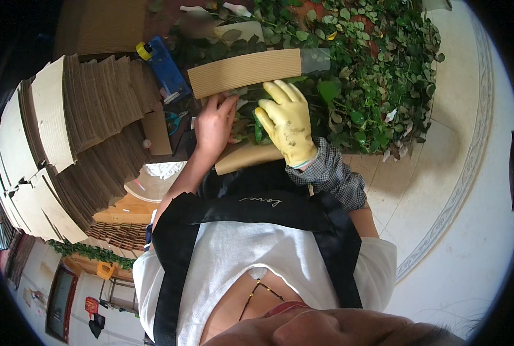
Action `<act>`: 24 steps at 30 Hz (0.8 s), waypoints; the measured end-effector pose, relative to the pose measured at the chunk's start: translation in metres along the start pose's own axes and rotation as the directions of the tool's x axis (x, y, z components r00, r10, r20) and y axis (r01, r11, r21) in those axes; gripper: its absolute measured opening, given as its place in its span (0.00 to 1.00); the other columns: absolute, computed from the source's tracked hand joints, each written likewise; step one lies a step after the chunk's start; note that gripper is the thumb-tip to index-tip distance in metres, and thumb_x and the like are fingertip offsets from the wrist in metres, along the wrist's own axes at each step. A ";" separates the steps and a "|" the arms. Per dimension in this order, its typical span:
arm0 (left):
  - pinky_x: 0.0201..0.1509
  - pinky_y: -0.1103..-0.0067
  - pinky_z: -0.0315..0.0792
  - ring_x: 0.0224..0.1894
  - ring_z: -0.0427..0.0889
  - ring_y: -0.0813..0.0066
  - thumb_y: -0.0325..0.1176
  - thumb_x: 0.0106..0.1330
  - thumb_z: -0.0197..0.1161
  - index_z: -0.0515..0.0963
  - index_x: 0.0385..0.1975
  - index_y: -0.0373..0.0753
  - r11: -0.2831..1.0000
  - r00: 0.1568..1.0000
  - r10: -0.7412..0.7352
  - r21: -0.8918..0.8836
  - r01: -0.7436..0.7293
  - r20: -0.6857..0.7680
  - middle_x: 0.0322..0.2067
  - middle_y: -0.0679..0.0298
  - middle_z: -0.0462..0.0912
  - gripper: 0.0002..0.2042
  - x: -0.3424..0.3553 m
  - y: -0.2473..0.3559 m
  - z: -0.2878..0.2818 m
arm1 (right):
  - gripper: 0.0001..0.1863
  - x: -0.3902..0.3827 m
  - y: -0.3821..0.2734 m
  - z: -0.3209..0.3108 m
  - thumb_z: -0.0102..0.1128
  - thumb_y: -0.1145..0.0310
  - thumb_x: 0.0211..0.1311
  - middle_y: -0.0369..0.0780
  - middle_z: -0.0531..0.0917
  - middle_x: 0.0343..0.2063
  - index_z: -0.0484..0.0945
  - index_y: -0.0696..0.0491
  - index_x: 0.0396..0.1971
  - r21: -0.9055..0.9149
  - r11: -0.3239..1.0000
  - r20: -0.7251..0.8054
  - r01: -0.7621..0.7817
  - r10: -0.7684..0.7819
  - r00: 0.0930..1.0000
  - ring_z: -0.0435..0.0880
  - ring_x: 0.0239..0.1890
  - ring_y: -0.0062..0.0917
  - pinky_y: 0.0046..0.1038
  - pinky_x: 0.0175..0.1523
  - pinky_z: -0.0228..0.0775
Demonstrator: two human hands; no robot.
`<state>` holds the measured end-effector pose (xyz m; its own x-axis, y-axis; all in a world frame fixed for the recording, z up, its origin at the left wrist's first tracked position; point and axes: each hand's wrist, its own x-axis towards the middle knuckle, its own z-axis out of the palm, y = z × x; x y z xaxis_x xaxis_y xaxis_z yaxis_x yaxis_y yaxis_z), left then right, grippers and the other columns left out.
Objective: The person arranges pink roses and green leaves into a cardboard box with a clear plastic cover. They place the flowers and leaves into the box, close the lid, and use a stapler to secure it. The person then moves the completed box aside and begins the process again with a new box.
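Brown cardboard (249,160) lies nearest you, apart from the corrugated strip (244,72) beyond, with green leaves (260,132) uncovered between. Your left hand (212,125) bends its bare fingers at that strip's edge; your gloved right hand (287,122) parts its fingers over the leaves (whether either pinches, I cannot tell). Much looks undone: loose foliage (378,75) lies heaped farther off.

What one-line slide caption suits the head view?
Bare left hand and yellow-gloved right hand at a corrugated cardboard strip, between stacked cardboard and heaped leafy stems.
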<state>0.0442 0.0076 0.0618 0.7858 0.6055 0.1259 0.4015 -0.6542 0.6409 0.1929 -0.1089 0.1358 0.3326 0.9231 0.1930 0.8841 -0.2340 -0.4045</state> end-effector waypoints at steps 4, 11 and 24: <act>0.33 0.68 0.79 0.34 0.84 0.60 0.27 0.60 0.67 0.83 0.44 0.46 0.998 0.999 -0.049 -0.042 0.050 0.017 0.39 0.62 0.79 0.12 -0.003 0.001 -0.001 | 0.10 0.006 0.000 0.007 0.65 0.67 0.54 0.44 0.85 0.35 0.82 0.55 0.35 0.098 0.995 0.056 -0.008 0.003 0.998 0.84 0.39 0.38 0.38 0.47 0.75; 0.32 0.67 0.79 0.32 0.83 0.59 0.27 0.58 0.67 0.83 0.46 0.46 1.000 1.000 -0.010 0.009 0.010 0.005 0.38 0.60 0.76 0.15 -0.006 0.000 -0.002 | 0.06 0.007 0.022 0.020 0.60 0.65 0.57 0.42 0.84 0.20 0.81 0.51 0.26 -0.174 0.985 0.329 -0.001 0.059 0.943 0.85 0.26 0.36 0.37 0.31 0.75; 0.29 0.66 0.79 0.31 0.83 0.56 0.27 0.62 0.67 0.83 0.47 0.48 0.999 0.999 0.031 0.012 -0.031 -0.016 0.36 0.58 0.76 0.14 -0.006 0.002 -0.001 | 0.07 0.005 0.021 0.045 0.64 0.65 0.57 0.44 0.81 0.20 0.79 0.52 0.26 -0.109 0.989 0.248 -0.104 0.128 0.960 0.83 0.27 0.39 0.37 0.31 0.74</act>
<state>0.0400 0.0032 0.0629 0.7902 0.5922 0.1579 0.3829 -0.6782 0.6273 0.1987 -0.0953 0.0876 0.3516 0.9320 -0.0879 0.8753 -0.3606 -0.3221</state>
